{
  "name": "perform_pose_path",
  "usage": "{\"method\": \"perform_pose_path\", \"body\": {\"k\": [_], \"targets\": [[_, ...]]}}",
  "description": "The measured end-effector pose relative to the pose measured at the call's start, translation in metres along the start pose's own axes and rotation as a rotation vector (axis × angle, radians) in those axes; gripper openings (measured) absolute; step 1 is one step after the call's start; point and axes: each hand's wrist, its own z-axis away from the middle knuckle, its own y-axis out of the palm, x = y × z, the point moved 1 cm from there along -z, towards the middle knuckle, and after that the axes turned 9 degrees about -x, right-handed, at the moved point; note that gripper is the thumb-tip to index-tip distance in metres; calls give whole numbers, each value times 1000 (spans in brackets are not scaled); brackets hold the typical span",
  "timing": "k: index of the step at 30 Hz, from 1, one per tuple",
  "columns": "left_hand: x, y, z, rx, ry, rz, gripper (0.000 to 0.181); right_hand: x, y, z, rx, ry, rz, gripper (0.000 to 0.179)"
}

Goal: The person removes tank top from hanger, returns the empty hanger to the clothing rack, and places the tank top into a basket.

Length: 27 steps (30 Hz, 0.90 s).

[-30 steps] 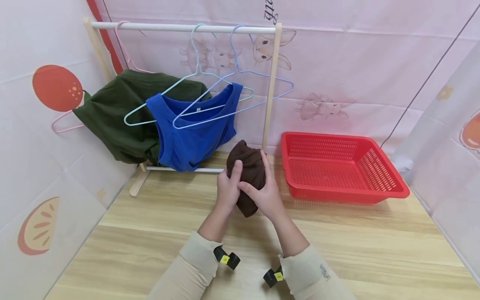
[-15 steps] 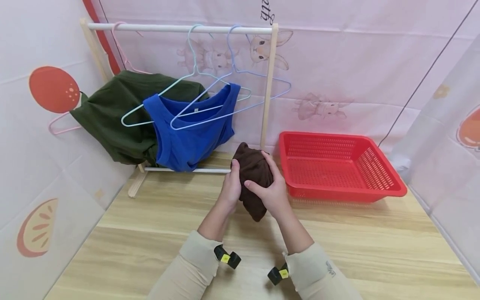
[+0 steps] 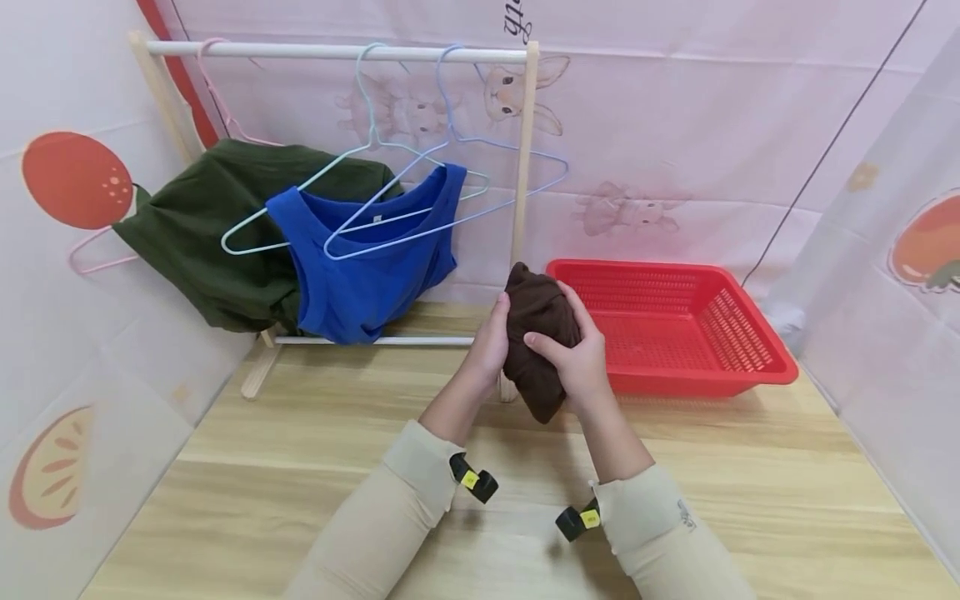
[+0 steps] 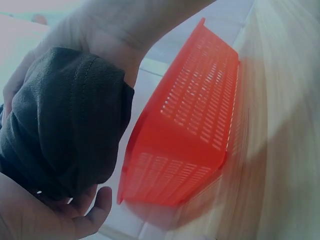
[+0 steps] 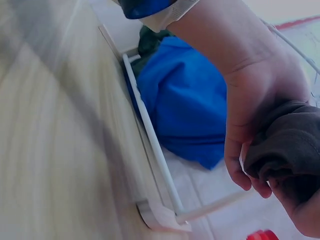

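Both hands hold a bundled brown garment point(image 3: 542, 333) above the table in the head view, close to the red basket's left end. My left hand point(image 3: 491, 340) grips its left side, thumb up along the cloth. On the other side my right hand point(image 3: 583, 354) holds it with the thumb across the front and fingers over the top. The left wrist view shows the garment point(image 4: 65, 120) rolled up, a stitched seam along it, with fingers curled beneath. In the right wrist view fingers wrap under the dark cloth point(image 5: 287, 142). What kind of garment it is, I cannot tell.
A small clothes rack point(image 3: 337, 52) stands at the back left. On it hang a green garment point(image 3: 217, 225) on a pink hanger, a blue sleeveless top point(image 3: 375, 292) on a mint hanger, and a bare lilac hanger point(image 3: 450, 225). The red basket point(image 3: 697, 379) stands right on the wooden table point(image 3: 705, 483).
Both hands have carried the brown garment to the right, from before the rack toward the basket. The view has swung slightly right. Both hands keep their hold.
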Motion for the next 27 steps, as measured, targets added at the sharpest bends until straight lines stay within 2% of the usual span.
{"method": "perform_pose_path", "body": {"k": [4, 7, 11, 13, 17, 20, 22, 24, 27], "targets": [[-4, 9, -8, 6, -39, -80, 82, 5, -10, -13, -20, -17, 42, 70], [-6, 16, -14, -2, -6, -135, 84, 8, -18, -24, -31, -37, 54, 71], [-4, 26, -23, -12, 90, -175, 76, 13, -29, -41, -65, -47, 39, 71], [-1, 30, -27, -30, 156, -231, 71, 15, -36, -50, -91, -43, 14, 70], [9, 40, -32, -22, 297, -375, 58, 24, -51, -67, -161, -22, -6, 68], [18, 47, -32, 32, 368, -512, 58, 28, -60, -74, -195, 30, 45, 68], [26, 52, -32, 77, 393, -604, 65, 26, -64, -79, -199, 79, 104, 69], [33, 58, -33, 121, 420, -710, 72, 20, -68, -83, -185, 126, 184, 69], [41, 69, -36, 175, 464, -811, 78, 6, -74, -92, -148, 191, 290, 72]]}}
